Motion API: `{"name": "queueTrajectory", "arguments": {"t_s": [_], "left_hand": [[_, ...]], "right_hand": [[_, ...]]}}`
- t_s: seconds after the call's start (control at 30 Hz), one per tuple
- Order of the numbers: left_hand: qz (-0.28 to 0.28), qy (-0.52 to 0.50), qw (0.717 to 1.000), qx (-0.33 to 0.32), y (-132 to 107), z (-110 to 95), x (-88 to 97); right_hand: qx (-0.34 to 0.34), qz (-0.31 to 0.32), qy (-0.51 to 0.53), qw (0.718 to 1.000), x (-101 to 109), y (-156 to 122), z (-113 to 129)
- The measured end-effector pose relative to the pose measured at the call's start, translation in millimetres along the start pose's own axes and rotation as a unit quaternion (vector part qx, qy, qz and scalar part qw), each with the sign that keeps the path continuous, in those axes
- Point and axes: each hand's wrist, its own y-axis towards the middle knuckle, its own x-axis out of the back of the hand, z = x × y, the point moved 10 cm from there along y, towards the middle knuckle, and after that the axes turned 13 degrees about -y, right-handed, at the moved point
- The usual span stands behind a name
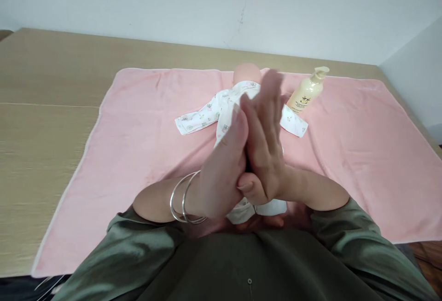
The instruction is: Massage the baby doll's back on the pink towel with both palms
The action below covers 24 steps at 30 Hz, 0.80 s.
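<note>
My left hand [223, 172], with two silver bangles [184, 197] at its wrist, is pressed palm to palm against my right hand [267, 140]. The right fingers stretch upward and are a little smeared by motion. Most of the left fingers are hidden behind the thumb and palm. No object shows between the hands. Beneath them lies a baby doll [247, 73] in a white printed outfit [202, 113], its sleeves spread to both sides. My hands cover much of its body. Its feet [273, 221] show close to my body.
A cream pump bottle [307, 90] lies or leans by the doll's sleeve on the right. Under everything spreads a pink blanket [145, 126] with a pale edge, on a wooden table [44, 80]. A white wall [172, 6] with cracks rises behind the table.
</note>
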Motion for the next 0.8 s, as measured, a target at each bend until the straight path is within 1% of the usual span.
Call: {"name": "queueTrajectory", "arguments": {"t_s": [0.03, 0.07, 0.1, 0.17, 0.2, 0.23, 0.3, 0.37, 0.47, 0.53, 0.6, 0.67, 0.73, 0.8], "left_hand": [[-0.009, -0.024, 1.0, 0.011, 3, -1, 0.4], [-0.034, -0.044, 0.998, 0.018, 5, -2, 3.5], [-0.07, -0.056, 0.996, 0.022, 7, -3, 8.6], [-0.127, -0.064, 0.989, 0.045, 10, -3, 15.7], [-0.137, -0.068, 0.987, 0.054, 13, -3, 16.4], [-0.135, -0.075, 0.987, 0.052, 17, -4, 15.8], [-0.126, -0.094, 0.987, 0.042, 26, -8, 16.9], [-0.133, -0.102, 0.985, 0.049, 37, -5, 24.5], [-0.165, -0.096, 0.979, 0.077, 53, 7, 43.0], [-0.185, -0.093, 0.976, 0.064, 66, 13, 56.8], [-0.214, -0.086, 0.973, 0.028, 80, 16, 73.9], [-0.236, -0.074, 0.969, -0.007, 93, 19, 91.2], [-0.244, -0.06, 0.968, -0.01, 106, 26, 104.9], [-0.246, -0.055, 0.968, 0.007, 116, 35, 114.3]], "right_hand": [[0.024, -0.027, -0.013, 0.999, 2, 1, 4], [0.047, -0.053, -0.018, 0.997, 5, 2, 7], [0.066, -0.076, -0.012, 0.995, 7, 3, 7], [0.076, -0.122, 0.023, 0.989, 13, 4, -3], [0.066, -0.146, 0.037, 0.986, 15, 5, -13], [0.05, -0.167, 0.045, 0.984, 15, 6, -24], [-0.01, -0.171, 0.037, 0.984, 4, 9, -50], [-0.074, -0.129, 0.024, 0.989, -18, 12, -75], [-0.119, -0.045, 0.004, 0.992, -51, 17, -97], [-0.13, 0.011, -0.024, 0.991, -67, 19, -106], [-0.135, 0.061, -0.058, 0.987, -80, 19, -113], [-0.128, 0.092, -0.076, 0.985, -90, 20, -116], [-0.118, 0.115, -0.07, 0.984, -99, 20, -116], [-0.111, 0.127, -0.057, 0.984, -106, 19, -114]]}}
